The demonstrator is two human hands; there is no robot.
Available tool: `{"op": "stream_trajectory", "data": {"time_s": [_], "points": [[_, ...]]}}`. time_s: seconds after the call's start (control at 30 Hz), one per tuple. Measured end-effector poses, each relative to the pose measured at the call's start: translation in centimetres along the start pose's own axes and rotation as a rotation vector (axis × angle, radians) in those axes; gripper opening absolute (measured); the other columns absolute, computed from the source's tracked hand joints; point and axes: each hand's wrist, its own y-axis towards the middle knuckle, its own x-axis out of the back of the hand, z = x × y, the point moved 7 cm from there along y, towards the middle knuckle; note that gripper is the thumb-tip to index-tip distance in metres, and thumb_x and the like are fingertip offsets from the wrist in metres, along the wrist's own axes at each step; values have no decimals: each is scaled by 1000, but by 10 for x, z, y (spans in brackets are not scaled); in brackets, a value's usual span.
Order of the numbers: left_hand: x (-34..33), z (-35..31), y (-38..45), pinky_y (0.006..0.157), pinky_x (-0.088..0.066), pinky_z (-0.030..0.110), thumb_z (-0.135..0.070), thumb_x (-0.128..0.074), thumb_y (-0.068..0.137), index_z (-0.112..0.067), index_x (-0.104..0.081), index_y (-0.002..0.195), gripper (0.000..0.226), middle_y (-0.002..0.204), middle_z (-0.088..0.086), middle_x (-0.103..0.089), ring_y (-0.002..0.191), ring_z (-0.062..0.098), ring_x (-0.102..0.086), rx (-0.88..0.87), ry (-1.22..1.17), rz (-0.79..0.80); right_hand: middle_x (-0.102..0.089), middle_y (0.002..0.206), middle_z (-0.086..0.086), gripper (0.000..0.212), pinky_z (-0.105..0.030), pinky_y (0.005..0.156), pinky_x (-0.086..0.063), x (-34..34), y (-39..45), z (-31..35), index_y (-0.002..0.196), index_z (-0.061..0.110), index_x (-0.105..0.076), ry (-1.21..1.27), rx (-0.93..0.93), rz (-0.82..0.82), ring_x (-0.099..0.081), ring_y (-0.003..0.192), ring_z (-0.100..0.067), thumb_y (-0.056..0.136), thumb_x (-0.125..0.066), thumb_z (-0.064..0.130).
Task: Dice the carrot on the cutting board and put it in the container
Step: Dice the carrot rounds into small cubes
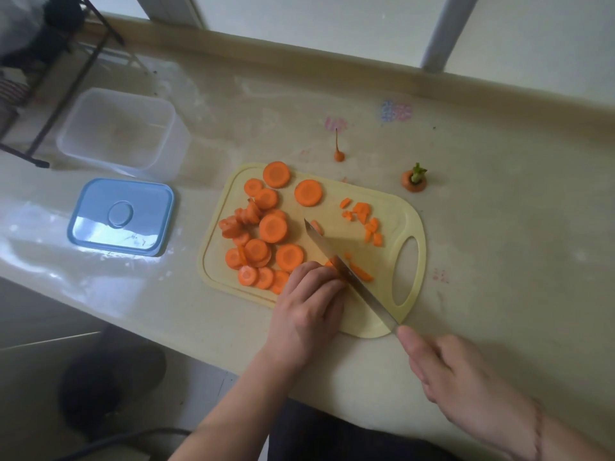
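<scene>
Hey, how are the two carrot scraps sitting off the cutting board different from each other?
The carrot tip is small and narrows to a thin root tail pointing away from the person; the carrot top is a wider, rounder stub with green stem bits sticking out. The carrot tip lies just beyond the cutting board, near its middle; the carrot top sits farther right, off the corner by the handle. Both are orange offcuts resting on the counter, uncut, apart from the slices.
</scene>
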Motion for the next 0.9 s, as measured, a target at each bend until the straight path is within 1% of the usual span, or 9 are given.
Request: {"op": "stream_trajectory", "data": {"time_s": [0.07, 0.13, 0.27, 0.37, 0.47, 0.57, 0.63, 0.8, 0.9], "points": [[1, 1, -1, 86, -50, 42, -11, -59, 98, 0, -75, 94, 19, 103, 10, -70, 98, 32, -60, 1, 16, -2, -31, 48, 1, 98, -29, 51, -30, 2, -7, -4, 62, 7, -33, 2, -12, 6, -28, 47, -8, 56, -15, 102], [2, 2, -1, 85, -51, 41, -8, -62, 96, 1, -74, 93, 16, 101, 11, -69, 96, 31, -60, 9, -12, -7, -28, 50, 2, 97, -29, 51, -28, 3, -12, -7, 64, 8, -33, 3, -15, 17, -27, 48, -8, 55, -15, 103], [2, 3, -1, 86, -53, 38, -1, -67, 91, 2, -74, 92, 8, 101, 11, -69, 98, 30, -61, 30, -45, -4, -31, 50, 1, 101, -30, 53, -32, 2, -19, -14, 66, 7, -34, -31, -53, 29, -29, 49, -7, 50, -12, 104], [2, 3, -1, 88, -53, 37, 0, -69, 88, 2, -75, 93, 8, 104, 10, -71, 99, 30, -62, 32, -52, -7, -34, 50, 0, 101, -28, 54, -34, -1, -18, -14, 65, 8, -36, -66, -40, 8, -31, 49, -8, 53, -8, 103], [2, 3, 0, 88, -53, 37, 0, -69, 88, 2, -76, 93, 8, 106, 10, -72, 99, 30, -64, 21, -57, -13, -33, 50, 0, 93, -23, 49, -28, -6, -8, -4, 57, 11, -31, -90, 6, -23, -30, 48, -12, 58, -5, 101], [2, 0, 0, 90, -52, 34, -3, -67, 91, 1, -76, 91, 10, 103, 10, -72, 99, 27, -62, -7, -33, -14, -34, 42, 1, 82, -27, 50, -31, -10, 4, 3, 51, 16, -31, -33, 7, -22, -32, 41, -11, 64, -15, 95], [2, 1, 0, 91, -51, 32, -4, -67, 91, 1, -75, 90, 10, 101, 10, -71, 99, 26, -60, -15, -24, -17, -30, 42, 2, 80, -30, 50, -30, -10, 7, 4, 51, 15, -31, 25, 1, -6, -28, 40, -9, 66, -20, 93], [5, 3, -1, 88, -51, 30, 4, -72, 85, 2, -73, 88, 4, 95, 11, -68, 93, 28, -61, 17, -51, -36, -26, 46, 4, 89, -16, 43, -22, -7, -9, 1, 59, 12, -31, 91, -27, 26, -25, 42, -8, 57, -21, 101], [7, 1, 0, 86, -51, 30, 6, -71, 83, 2, -71, 84, 4, 92, 11, -68, 91, 27, -61, 13, -69, -39, -27, 49, 3, 92, -19, 45, -24, -7, -16, 0, 63, 9, -30, 86, -32, 47, -25, 45, -9, 58, -21, 101]]}}
